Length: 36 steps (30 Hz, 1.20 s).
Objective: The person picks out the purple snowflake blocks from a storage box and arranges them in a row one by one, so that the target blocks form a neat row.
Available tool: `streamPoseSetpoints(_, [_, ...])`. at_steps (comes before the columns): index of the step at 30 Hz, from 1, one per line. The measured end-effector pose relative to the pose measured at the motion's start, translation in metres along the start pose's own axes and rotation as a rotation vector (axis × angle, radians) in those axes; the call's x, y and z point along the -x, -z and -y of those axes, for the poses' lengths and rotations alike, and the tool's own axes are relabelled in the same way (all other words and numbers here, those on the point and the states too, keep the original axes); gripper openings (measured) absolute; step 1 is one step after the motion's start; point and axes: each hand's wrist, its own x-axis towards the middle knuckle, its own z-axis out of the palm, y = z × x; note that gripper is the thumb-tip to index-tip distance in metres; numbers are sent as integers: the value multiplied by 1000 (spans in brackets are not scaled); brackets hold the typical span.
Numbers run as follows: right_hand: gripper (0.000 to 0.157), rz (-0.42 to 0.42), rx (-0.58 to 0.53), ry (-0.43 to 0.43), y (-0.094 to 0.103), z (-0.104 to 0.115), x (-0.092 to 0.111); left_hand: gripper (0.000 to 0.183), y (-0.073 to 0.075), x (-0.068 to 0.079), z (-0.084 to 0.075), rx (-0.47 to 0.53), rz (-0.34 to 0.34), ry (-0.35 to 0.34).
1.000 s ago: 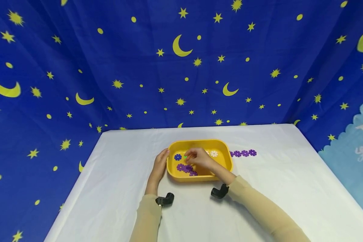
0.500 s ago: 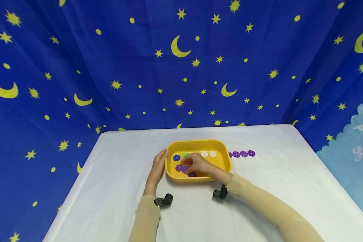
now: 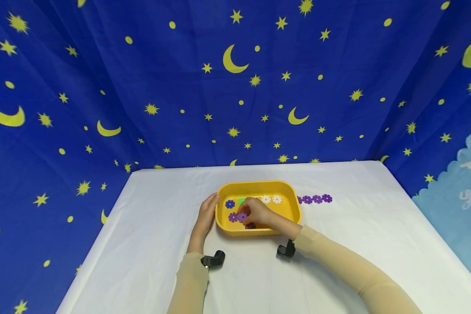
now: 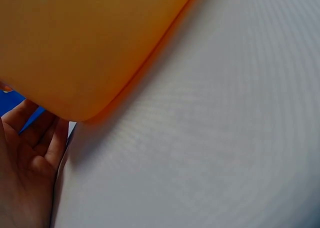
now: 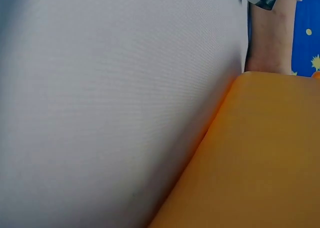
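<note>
A yellow plastic tub [image 3: 259, 233] sits mid-table in the head view. My left hand [image 3: 205, 220] rests against its left end, and in the left wrist view that hand [image 4: 30, 158] has its fingers loosely extended at the tub's corner. Inside the tub, my right hand [image 3: 257, 212] pinches a purple snowflake disc [image 3: 242, 217] between thumb and fingers. Left of it is another purple disc [image 3: 233, 217], its edge overlapping the pinched one. A darker purple disc [image 3: 250, 226] shows under the hand. In the right wrist view the tub wall [image 5: 250, 153] hides the right hand.
Also in the tub are a blue disc [image 3: 230, 204], a green piece [image 3: 241, 201] and two white discs [image 3: 271, 199]. Several joined purple discs [image 3: 317, 199] extend right from behind the tub on the white tablecloth [image 3: 172, 196]. A star-patterned blue curtain [image 3: 196, 96] hangs behind.
My right hand has come from the green piece toward the front of the tub and now pinches a purple disc. Both white discs are uncovered. The left hand stays put.
</note>
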Motion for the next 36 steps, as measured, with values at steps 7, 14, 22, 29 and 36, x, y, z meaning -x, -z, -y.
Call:
streamPoseSetpoints(7, [19,-37,-29,-30,3,-5,-1,55,1,0,-5,20,21,24])
streamPoseSetpoints(14, [10,-142,-206,-142,10,-5,5,51,1,15,-31,-1,47,8])
streamPoseSetpoints(22, [14,-248,-337,-167,15,-7,11,51,1,18,-36,-21,40,15])
streamPoseSetpoints(29, [17,-371,-392,-154,28,-17,28,51,1,8,-21,-17,35,11])
streamPoseSetpoints(36, [23,-473,-425,-142,51,-30,53,55,1,1,-3,-8,15,-9])
